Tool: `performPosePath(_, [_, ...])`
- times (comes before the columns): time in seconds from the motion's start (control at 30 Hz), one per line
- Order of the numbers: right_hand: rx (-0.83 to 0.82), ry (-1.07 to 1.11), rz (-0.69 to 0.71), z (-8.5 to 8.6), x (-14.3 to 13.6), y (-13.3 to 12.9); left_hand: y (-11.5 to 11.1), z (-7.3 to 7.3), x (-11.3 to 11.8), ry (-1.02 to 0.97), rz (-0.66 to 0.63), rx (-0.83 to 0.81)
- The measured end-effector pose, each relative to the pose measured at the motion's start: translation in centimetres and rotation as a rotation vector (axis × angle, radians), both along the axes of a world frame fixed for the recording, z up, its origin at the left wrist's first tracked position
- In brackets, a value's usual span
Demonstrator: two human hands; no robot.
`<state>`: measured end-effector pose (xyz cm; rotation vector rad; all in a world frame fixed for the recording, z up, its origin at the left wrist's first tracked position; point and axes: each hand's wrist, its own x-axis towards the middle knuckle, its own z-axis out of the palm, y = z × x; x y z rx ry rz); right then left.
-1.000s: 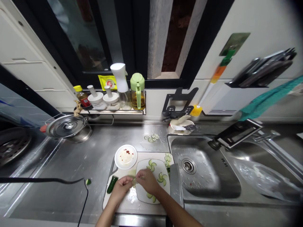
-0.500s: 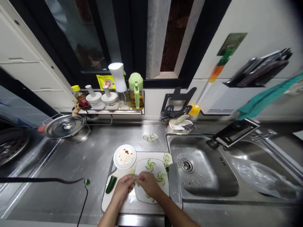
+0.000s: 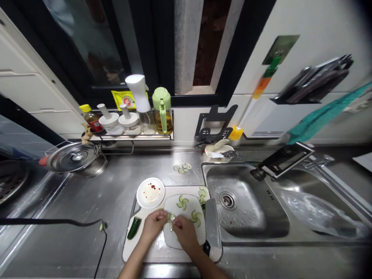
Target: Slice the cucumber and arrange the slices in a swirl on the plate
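My left hand (image 3: 155, 226) is closed in a pinch over the left side of a white squarish plate (image 3: 186, 242). Opposite it, my right hand (image 3: 185, 234) pinches too, its fingertips close to the left ones. Between them are thin cucumber slices (image 3: 171, 218), held by the edges. On the plate, fanned cucumber slices form one pinwheel (image 3: 182, 202) at the top and another pinwheel (image 3: 196, 218) at the right. The plate rests on a pale cutting board (image 3: 148, 254). A piece of uncut cucumber (image 3: 134, 228) lies left of my left hand.
A round white dish (image 3: 145, 202) with red bits sits at the board's upper left. A knife (image 3: 213, 223) lies along the right side, beside more slices (image 3: 202, 192). The sink (image 3: 247, 209) is to the right. Loose slices (image 3: 182, 168) lie behind the board.
My fingers have parted slightly, and the cucumber slices between them now show. My right hand has shifted a little lower. The whole view has moved slightly.
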<state>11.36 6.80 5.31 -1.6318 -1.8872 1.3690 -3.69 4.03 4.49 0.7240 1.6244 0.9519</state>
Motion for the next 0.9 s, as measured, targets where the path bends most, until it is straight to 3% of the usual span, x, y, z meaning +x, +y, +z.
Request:
performPosePath(0.13, [0.035, -0.069, -0.008, -0.1, -0.2, 0.2, 0.7, 0.3, -0.2, 0.251, -0.083, 0.014])
performPosePath(0.37, [0.089, -0.19, 0.011, -0.3, -0.8, 0.7, 1.8, 0.8, -0.1, 0.464, -0.233, 0.003])
performPosePath(0.9, [0.174, -0.404, 0.103, -0.3, -1.5, 0.6, 2.2, 0.4, 0.3, 0.71, -0.318, -0.078])
